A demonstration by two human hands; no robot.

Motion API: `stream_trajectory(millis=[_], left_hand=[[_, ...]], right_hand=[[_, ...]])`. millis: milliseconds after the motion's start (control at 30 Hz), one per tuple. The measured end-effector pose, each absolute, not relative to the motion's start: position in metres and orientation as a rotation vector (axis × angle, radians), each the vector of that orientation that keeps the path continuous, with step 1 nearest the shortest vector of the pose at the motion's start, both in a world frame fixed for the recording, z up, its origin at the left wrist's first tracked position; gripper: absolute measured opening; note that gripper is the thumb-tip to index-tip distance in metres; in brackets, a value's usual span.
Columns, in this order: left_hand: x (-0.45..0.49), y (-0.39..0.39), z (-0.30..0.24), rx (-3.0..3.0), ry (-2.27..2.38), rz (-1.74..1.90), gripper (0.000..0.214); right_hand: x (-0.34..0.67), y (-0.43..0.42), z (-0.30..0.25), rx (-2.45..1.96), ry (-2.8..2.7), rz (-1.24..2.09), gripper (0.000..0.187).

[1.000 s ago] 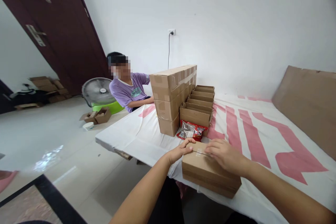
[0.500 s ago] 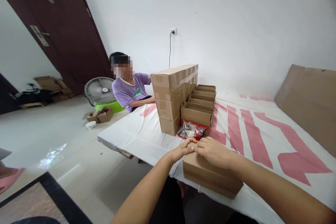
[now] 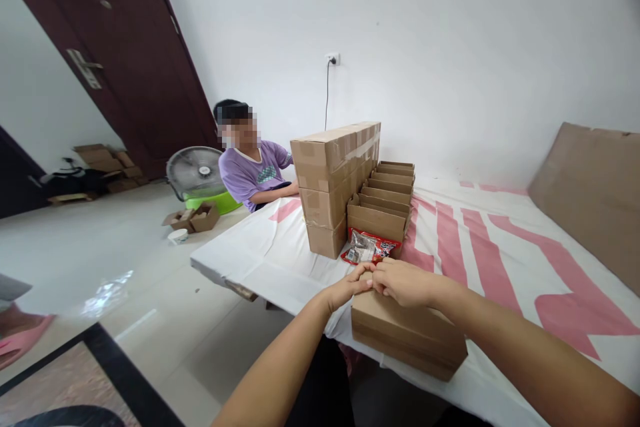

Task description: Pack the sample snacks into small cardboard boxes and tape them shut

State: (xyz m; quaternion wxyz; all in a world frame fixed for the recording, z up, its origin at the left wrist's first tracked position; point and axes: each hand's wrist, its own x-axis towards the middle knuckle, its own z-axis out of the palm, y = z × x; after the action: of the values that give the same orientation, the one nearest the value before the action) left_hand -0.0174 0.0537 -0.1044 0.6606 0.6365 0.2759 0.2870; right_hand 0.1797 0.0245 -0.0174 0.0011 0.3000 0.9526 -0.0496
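A closed cardboard box (image 3: 400,341) lies near the front edge of the cloth-covered table. My left hand (image 3: 349,288) grips its far left corner, thumb on top and fingers over the far edge. Right beside that thumb, my right hand (image 3: 403,281) rests on the box's top with its fingers curled in at the far end; what its fingertips pinch there is hidden. Just beyond both hands lies a red and clear plastic packet (image 3: 367,248). Behind the packet stands a row of open cardboard boxes (image 3: 376,219).
Taped boxes (image 3: 325,207) are stacked left of the open ones. A person in a purple shirt (image 3: 257,170) sits past the stack. A large cardboard sheet (image 3: 595,200) leans at the right. A fan (image 3: 197,172) and small boxes (image 3: 204,219) stand on the floor.
The view has shifted slightly, so everything appears a little further right. My right hand has turned a little, its fingers more curled beside the left thumb. The box stays in place.
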Motion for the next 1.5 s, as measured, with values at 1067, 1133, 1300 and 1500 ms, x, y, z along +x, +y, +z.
stream_trajectory(millis=[1067,1133,1300,1500], left_hand=[[-0.016,0.051,-0.102,1.414,0.608,0.634,0.048],[-0.016,0.052,-0.103,1.418,0.607,0.636,0.049],[-0.017,0.051,-0.103,1.412,0.608,0.633,0.05],[-0.016,0.05,-0.101,1.408,0.595,0.642,0.049]], right_hand=[[0.19,0.009,-0.037,0.675,3.191,0.441,0.022],[0.193,0.01,-0.038,0.717,3.2,0.413,0.022],[0.201,0.01,-0.039,0.878,3.224,0.333,0.026],[0.2,0.011,-0.044,0.818,3.3,0.158,0.027]])
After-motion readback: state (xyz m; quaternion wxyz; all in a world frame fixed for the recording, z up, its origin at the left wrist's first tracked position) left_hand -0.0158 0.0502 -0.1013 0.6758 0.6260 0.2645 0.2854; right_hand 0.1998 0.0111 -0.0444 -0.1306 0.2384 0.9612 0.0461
